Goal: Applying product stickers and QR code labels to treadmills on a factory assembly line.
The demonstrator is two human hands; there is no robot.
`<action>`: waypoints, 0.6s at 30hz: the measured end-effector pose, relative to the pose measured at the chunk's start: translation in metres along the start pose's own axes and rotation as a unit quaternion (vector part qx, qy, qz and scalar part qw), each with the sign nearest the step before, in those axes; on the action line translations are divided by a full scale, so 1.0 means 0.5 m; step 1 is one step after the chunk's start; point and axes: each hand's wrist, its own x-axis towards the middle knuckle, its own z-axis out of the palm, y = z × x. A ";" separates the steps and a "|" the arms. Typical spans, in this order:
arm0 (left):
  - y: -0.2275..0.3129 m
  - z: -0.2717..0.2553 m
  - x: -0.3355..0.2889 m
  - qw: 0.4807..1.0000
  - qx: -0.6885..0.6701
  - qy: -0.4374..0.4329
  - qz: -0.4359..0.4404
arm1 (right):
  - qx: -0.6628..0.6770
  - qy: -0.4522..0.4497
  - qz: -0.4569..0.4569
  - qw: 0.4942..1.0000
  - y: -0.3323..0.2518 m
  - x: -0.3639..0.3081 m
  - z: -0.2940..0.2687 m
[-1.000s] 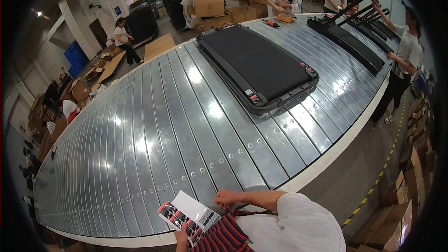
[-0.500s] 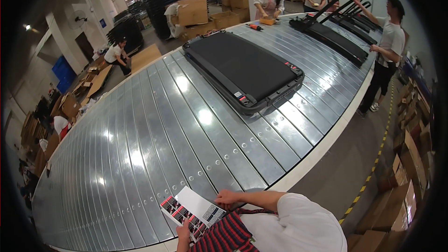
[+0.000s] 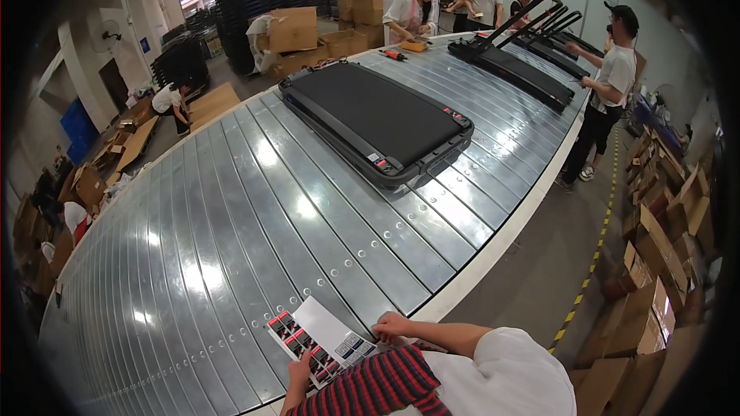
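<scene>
A sheet of red-and-black stickers (image 3: 297, 339) rests in my left hand (image 3: 299, 370), whose thumb lies over its near edge. Beside it and partly overlapping is a white sheet (image 3: 322, 317) with small dark printed labels at its right end. My right hand (image 3: 393, 327) is closed at that end of the white sheet, over the edge of the slatted metal conveyor (image 3: 231, 223); whatever its fingers pinch is too small to make out. Farther along the conveyor lies a flat black treadmill (image 3: 378, 119), with small stickers on its near corners.
Treadmills with raised handrails (image 3: 516, 69) stand farther along, a person (image 3: 613, 77) in a dark cap beside them. Another person works at the far edge near an orange tool (image 3: 393, 55). Cardboard boxes (image 3: 628, 327) line the right side, past a yellow-and-black floor stripe (image 3: 593, 262).
My view has shifted, so the treadmills appear farther left. My left hand still holds the sticker sheet, and my right hand stays closed by the white sheet. The far-right person's raised arm has come down.
</scene>
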 end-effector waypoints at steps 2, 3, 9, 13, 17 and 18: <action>0.009 0.000 -0.007 0.999 -0.039 -0.009 -0.008 | -0.050 0.014 -0.001 0.999 0.000 -0.015 0.001; 0.008 -0.002 -0.006 0.999 -0.044 -0.008 -0.007 | -0.054 0.014 -0.001 0.998 0.000 -0.025 0.004; 0.012 0.004 -0.016 0.998 0.057 0.004 0.036 | -0.015 0.068 0.057 0.996 0.031 -0.088 0.020; 0.010 0.002 -0.020 0.994 0.103 0.016 0.046 | 0.058 0.077 0.088 0.991 0.042 -0.121 0.040; 0.001 0.010 -0.024 0.995 0.066 0.029 0.071 | 0.038 0.102 0.102 0.989 0.041 -0.150 0.058; -0.003 0.008 -0.019 0.995 0.077 0.027 0.064 | 0.022 0.095 0.092 0.991 0.051 -0.148 0.058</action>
